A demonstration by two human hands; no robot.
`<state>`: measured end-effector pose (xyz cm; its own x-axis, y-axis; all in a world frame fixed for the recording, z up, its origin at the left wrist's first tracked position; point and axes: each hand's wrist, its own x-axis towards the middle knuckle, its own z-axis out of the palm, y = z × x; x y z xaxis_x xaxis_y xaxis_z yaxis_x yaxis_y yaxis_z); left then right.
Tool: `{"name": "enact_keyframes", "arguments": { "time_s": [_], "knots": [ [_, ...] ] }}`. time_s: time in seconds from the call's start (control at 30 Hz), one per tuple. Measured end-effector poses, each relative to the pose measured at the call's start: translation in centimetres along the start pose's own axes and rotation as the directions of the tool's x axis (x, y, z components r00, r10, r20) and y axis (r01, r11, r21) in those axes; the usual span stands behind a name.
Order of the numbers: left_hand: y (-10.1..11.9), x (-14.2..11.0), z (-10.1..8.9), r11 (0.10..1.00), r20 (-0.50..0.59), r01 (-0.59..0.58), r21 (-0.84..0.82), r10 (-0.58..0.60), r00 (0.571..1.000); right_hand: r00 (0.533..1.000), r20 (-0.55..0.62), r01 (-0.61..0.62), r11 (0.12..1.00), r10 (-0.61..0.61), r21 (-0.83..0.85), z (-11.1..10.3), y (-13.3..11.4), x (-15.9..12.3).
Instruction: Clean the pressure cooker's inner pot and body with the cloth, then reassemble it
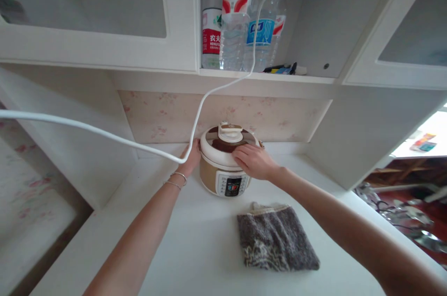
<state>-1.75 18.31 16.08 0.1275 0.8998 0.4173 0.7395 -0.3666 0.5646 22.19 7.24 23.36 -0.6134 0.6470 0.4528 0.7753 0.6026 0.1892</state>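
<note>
A small beige and white electric cooker (226, 179) with a lid knob stands on the white counter (195, 249) against the back wall. My left hand (190, 160) presses against the cooker's left side, fingers wrapped round it, bracelets on the wrist. My right hand (252, 161) lies flat on the front right of the lid, fingers stretched out. A white cable (104, 134) hangs across in front of my left hand and runs up past the shelf.
A folded grey cloth (275, 242) lies on the counter in front of the cooker. Several water bottles (237, 11) stand on the open shelf above, between white cabinet doors (98, 16). The counter sits in a niche with walls left and right.
</note>
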Motion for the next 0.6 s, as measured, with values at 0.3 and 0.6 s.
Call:
{"name": "enact_keyframes", "arguments": {
  "time_s": [0.3,0.6],
  "knots": [
    [-1.3,-0.8,1.3,0.992,-0.115,-0.119,0.036,0.122,0.986,0.742,0.571,-0.567,0.784,0.352,0.253,2.8,-7.0,-19.8],
    [-0.6,-1.5,0.4,0.99,-0.084,-0.139,0.034,0.141,0.986,0.681,0.477,-0.649,0.76,0.556,0.042,10.3,-4.2,-25.6]
  ]
}}
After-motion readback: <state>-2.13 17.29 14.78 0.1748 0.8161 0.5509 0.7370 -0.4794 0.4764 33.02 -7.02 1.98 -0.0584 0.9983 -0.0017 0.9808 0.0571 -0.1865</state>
